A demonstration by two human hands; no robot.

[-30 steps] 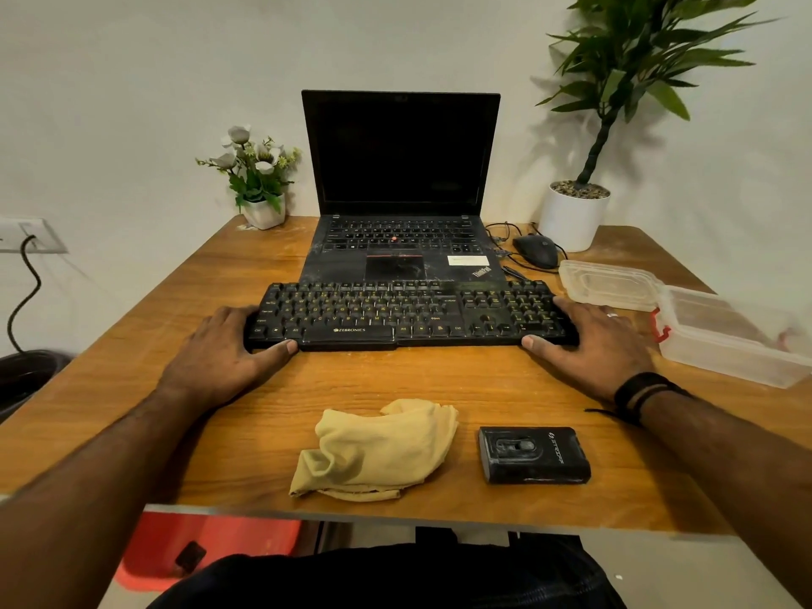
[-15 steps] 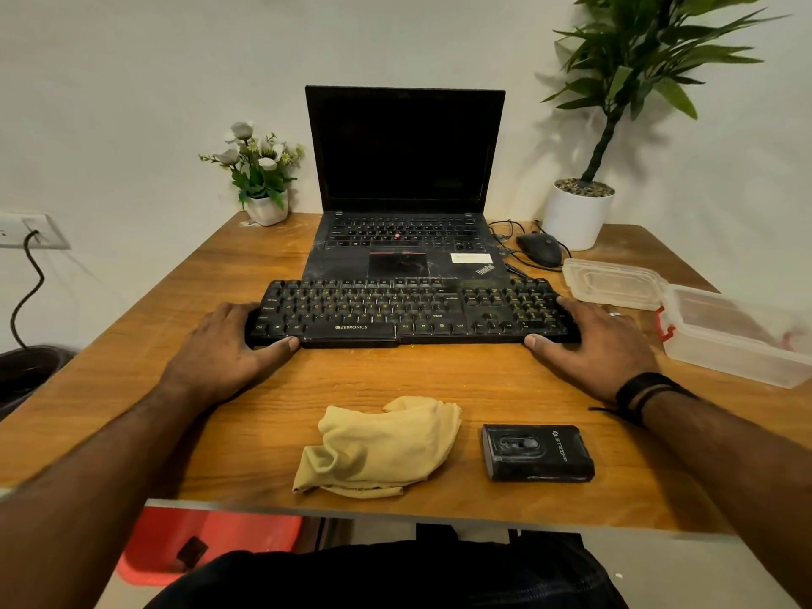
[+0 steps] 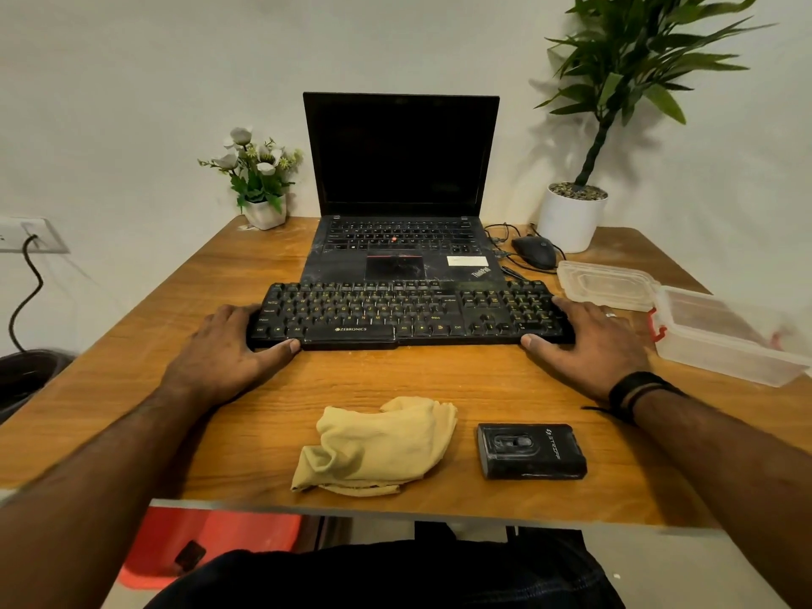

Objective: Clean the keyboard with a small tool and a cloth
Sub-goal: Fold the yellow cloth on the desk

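A dusty black keyboard (image 3: 408, 316) lies across the middle of the wooden table (image 3: 439, 380). My left hand (image 3: 224, 351) grips its left end, thumb along the front edge. My right hand (image 3: 593, 345) grips the right end the same way, with a ring on one finger. Nearer to me lie a crumpled yellow cloth (image 3: 378, 446) and, to its right, a small black cleaning-tool case (image 3: 531, 451). Neither hand touches them.
An open black laptop (image 3: 402, 204) stands just behind the keyboard. A mouse (image 3: 534, 251) with cables and a white plant pot (image 3: 571, 217) are at the back right, a flower pot (image 3: 263, 213) back left. A clear plastic box (image 3: 725, 336) and its lid (image 3: 606, 285) sit at the right.
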